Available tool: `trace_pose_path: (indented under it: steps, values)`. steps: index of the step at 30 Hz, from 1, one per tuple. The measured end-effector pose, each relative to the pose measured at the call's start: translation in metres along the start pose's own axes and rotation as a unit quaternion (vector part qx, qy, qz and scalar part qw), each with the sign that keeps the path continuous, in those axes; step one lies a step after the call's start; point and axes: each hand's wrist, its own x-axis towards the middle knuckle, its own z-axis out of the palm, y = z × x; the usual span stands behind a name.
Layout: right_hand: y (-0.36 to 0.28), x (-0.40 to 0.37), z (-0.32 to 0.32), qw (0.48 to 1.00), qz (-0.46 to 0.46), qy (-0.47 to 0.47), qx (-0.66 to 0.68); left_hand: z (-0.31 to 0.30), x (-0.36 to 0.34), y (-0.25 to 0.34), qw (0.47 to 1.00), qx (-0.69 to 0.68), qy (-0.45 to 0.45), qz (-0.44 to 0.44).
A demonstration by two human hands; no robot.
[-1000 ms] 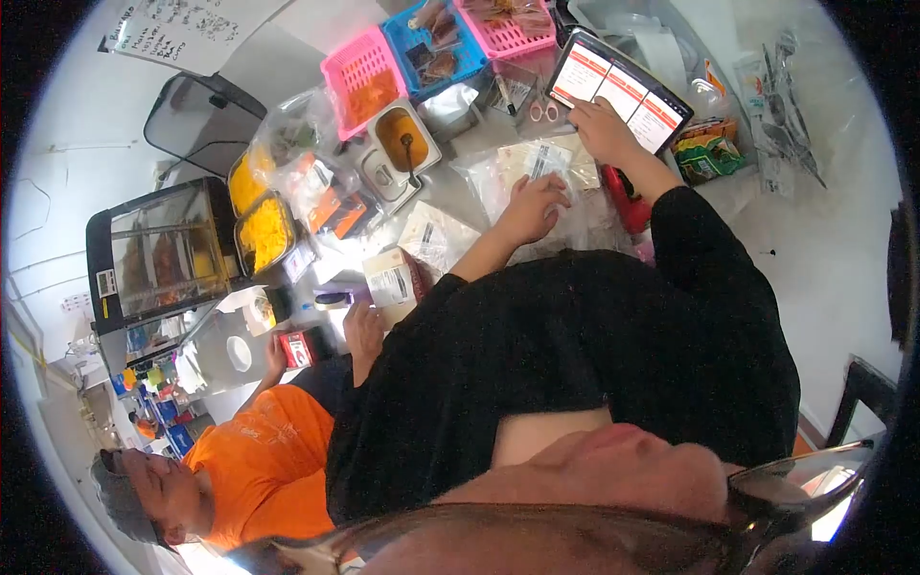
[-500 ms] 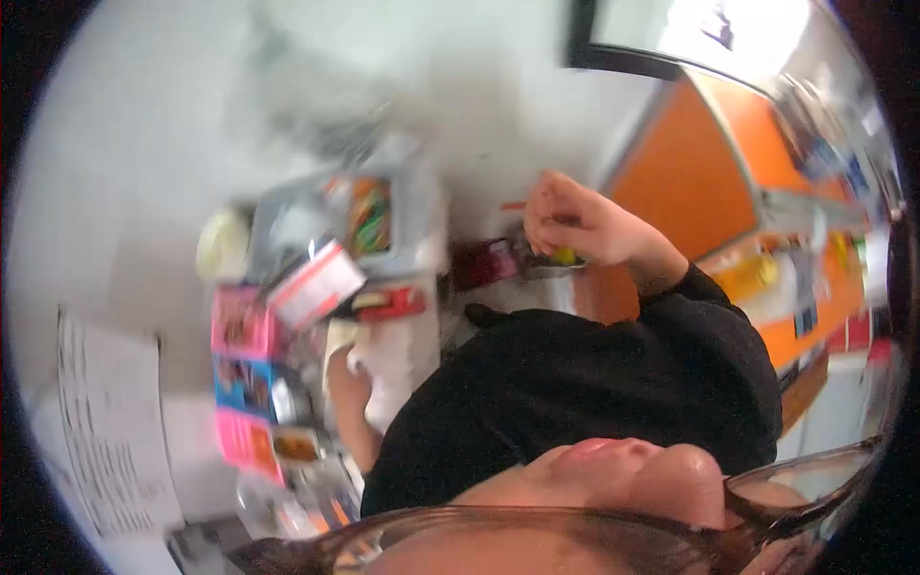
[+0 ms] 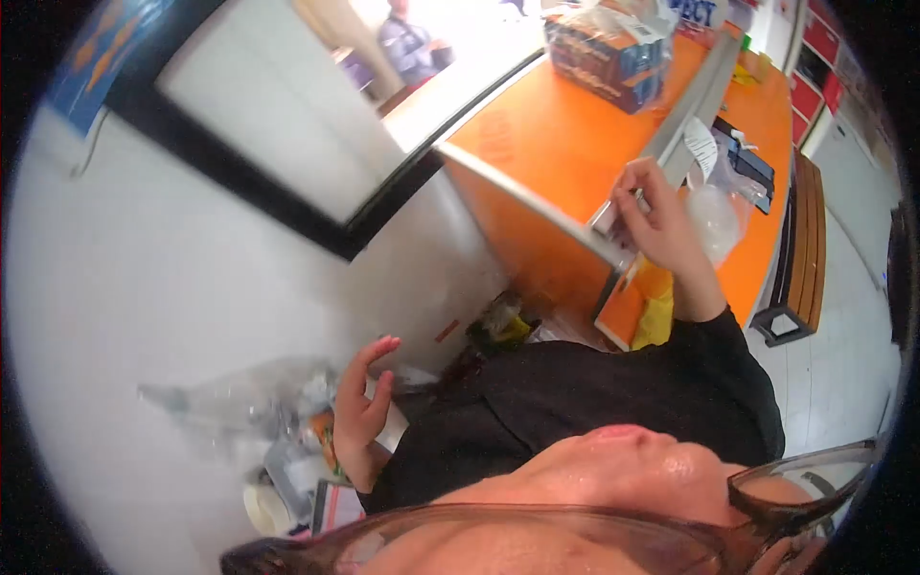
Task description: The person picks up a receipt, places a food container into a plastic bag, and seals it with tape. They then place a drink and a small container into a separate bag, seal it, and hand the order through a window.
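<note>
My left hand [image 3: 362,412] is raised at the lower left, its fingers apart from the thumb and nothing between them. Just below and behind it are clear plastic wrapping [image 3: 259,393] and a grey tray [image 3: 292,470]. My right hand [image 3: 656,216] hangs over the near end of the orange counter [image 3: 537,144], by its metal strip, with the fingers curled toward the thumb. What it holds, if anything, is too small to make out. Right of that hand lies a clear plastic bag [image 3: 714,220].
A plastic-wrapped box [image 3: 613,57] stands on the counter. Beyond the black-framed opening [image 3: 355,225] a person [image 3: 410,48] is visible. Yellow plastic [image 3: 654,311] hangs by the lower shelf, a dark tablet-like object [image 3: 752,172] lies on it, and a slatted wooden bench [image 3: 803,249] is at the right.
The view has swung toward the counter. My left hand has come up from beside the boxes and papers and is empty. My right hand has moved up and right to the counter's edge.
</note>
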Motion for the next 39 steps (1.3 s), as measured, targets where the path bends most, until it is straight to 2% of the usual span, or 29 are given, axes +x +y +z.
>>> trace_pose_path:
  steps: [2, 3, 5, 6, 10, 11, 13, 15, 17, 19, 23, 26, 33, 39]
  values:
    - [0.012, 0.005, 0.005, 0.998, 0.054, 0.032, 0.019, 0.02, 0.053, 0.002, 0.999, -0.014, -0.019, 0.032]
    - [0.019, 0.007, 0.008, 0.997, -0.013, 0.068, 0.032, 0.026, 0.072, 0.006, 0.998, -0.028, -0.032, 0.044]
    - [0.017, 0.009, 0.005, 0.995, 0.044, 0.078, -0.033, 0.036, 0.104, 0.014, 0.995, -0.048, -0.056, 0.065]
    - [0.017, 0.011, 0.002, 0.992, 0.074, 0.081, -0.067, 0.042, 0.12, 0.017, 0.993, -0.057, -0.067, 0.078]
    - [0.024, 0.013, -0.004, 0.993, 0.042, 0.053, -0.094, 0.074, 0.191, 0.037, 0.978, -0.075, -0.11, 0.16]
    - [0.018, 0.016, -0.007, 0.99, 0.034, 0.044, -0.13, 0.081, 0.208, 0.041, 0.974, -0.076, -0.112, 0.184]
    - [0.011, 0.022, -0.008, 0.991, 0.043, 0.044, -0.12, 0.101, 0.247, 0.049, 0.962, -0.079, -0.109, 0.238]
    - [0.01, 0.022, -0.007, 0.991, 0.044, 0.05, -0.116, 0.122, 0.288, 0.053, 0.95, -0.068, -0.078, 0.295]
    - [0.014, 0.022, -0.006, 0.991, 0.035, 0.053, -0.118, 0.137, 0.323, 0.063, 0.949, 0.04, -0.058, 0.309]
    - [0.012, 0.022, -0.007, 0.99, 0.05, 0.051, -0.124, 0.159, 0.345, 0.049, 0.949, 0.102, -0.057, 0.294]
    - [0.026, 0.016, -0.001, 0.991, 0.045, 0.074, -0.104, 0.168, 0.343, 0.044, 0.95, 0.175, -0.051, 0.253]
    - [0.025, 0.013, 0.002, 0.989, 0.042, 0.083, -0.114, 0.164, 0.34, 0.047, 0.957, 0.171, -0.062, 0.226]
    - [0.024, 0.01, 0.005, 0.986, 0.062, 0.106, -0.109, 0.163, 0.343, 0.043, 0.953, 0.161, -0.089, 0.242]
    - [0.02, 0.015, -0.003, 0.99, 0.028, 0.067, -0.121, 0.166, 0.344, 0.041, 0.947, 0.168, -0.079, 0.263]
